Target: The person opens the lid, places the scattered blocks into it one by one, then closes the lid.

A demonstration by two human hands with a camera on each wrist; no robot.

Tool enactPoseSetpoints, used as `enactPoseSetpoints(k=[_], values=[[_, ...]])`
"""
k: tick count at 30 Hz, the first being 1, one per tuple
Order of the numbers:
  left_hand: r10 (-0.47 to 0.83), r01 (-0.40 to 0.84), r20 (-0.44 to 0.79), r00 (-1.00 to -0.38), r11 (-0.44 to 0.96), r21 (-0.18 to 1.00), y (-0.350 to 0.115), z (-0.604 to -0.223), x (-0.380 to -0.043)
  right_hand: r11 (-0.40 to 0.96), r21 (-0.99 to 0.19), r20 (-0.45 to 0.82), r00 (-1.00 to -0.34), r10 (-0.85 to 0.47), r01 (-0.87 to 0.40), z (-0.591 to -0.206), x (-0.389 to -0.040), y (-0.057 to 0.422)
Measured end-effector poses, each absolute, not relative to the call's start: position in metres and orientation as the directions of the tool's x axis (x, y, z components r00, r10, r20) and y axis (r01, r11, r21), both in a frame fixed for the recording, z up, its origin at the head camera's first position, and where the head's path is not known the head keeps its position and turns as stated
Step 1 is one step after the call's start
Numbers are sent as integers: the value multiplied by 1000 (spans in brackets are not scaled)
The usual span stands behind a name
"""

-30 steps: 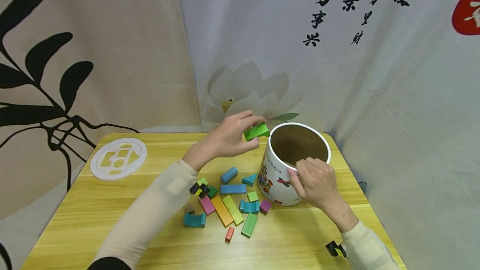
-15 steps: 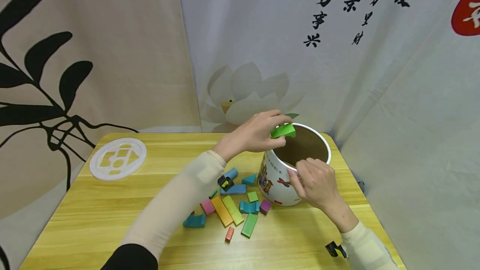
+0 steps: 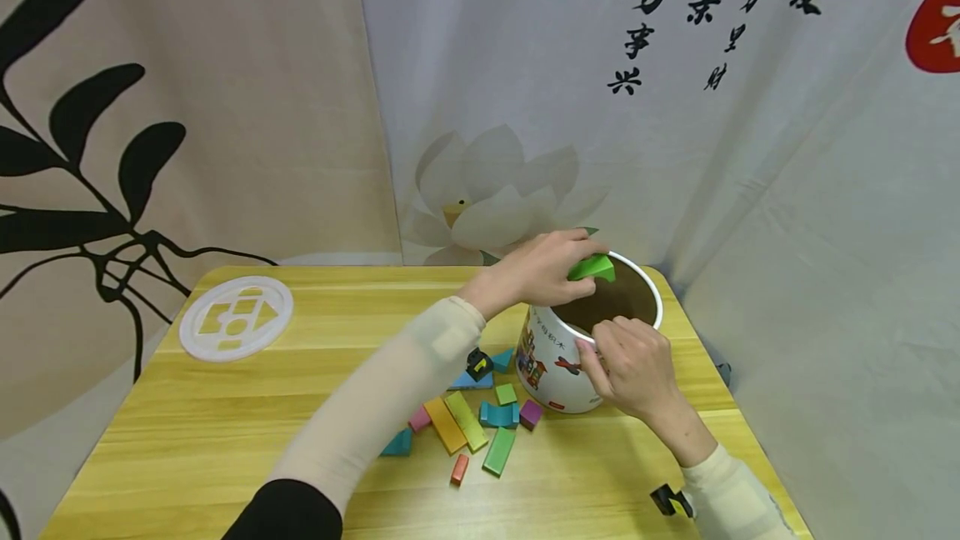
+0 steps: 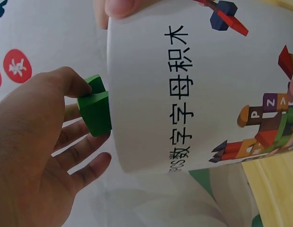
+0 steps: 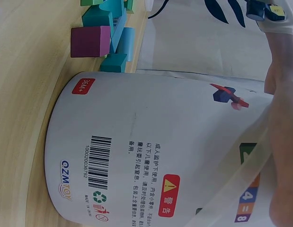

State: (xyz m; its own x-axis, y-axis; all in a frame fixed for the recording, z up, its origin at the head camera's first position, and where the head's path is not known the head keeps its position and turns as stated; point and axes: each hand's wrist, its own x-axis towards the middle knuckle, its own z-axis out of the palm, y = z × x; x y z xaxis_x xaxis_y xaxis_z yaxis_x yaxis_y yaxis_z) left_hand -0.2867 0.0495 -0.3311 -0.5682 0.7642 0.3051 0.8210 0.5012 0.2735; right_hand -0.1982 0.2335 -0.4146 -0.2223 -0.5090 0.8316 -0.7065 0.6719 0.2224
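Note:
My left hand (image 3: 551,267) pinches a green arch-shaped block (image 3: 594,268) between thumb and fingers, over the near-left part of the bucket's mouth. In the left wrist view the green block (image 4: 95,108) overlaps the rim, thumb on one side and fingers beneath. The white printed bucket (image 3: 558,365) stands upright on the table, its brown inside partly showing. My right hand (image 3: 633,361) grips the bucket's near rim, fingers curled over the edge and thumb on the outer wall. In the right wrist view the bucket's wall (image 5: 122,123) shows a barcode and a warning label.
Loose blocks lie left of the bucket, among them an orange block (image 3: 445,425), a green block (image 3: 498,451), a purple cube (image 3: 530,413) and a small red block (image 3: 459,469). A white round lid with shaped cutouts (image 3: 197,343) lies at the table's back left. A printed curtain (image 3: 487,90) hangs behind.
My left hand has moved right with the green block, from left of the bucket to over its mouth. The right hand stays on the rim.

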Motion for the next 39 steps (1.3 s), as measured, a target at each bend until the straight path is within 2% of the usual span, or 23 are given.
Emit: enactPoseSetpoints(k=[10,28,39], values=[[747,813,322,-582,546,205,54,-336,-288,672,221,831,-225,-510,-707,-416,-200,234],[716,777,310,-626,609,160,42,-337,-283,674,217,830,-231,-508,-706,-415,-199,233],[682,776,382,-624,596,205,17,-333,-278,676,212,833,-232,-503,-706,-415,-198,233]])
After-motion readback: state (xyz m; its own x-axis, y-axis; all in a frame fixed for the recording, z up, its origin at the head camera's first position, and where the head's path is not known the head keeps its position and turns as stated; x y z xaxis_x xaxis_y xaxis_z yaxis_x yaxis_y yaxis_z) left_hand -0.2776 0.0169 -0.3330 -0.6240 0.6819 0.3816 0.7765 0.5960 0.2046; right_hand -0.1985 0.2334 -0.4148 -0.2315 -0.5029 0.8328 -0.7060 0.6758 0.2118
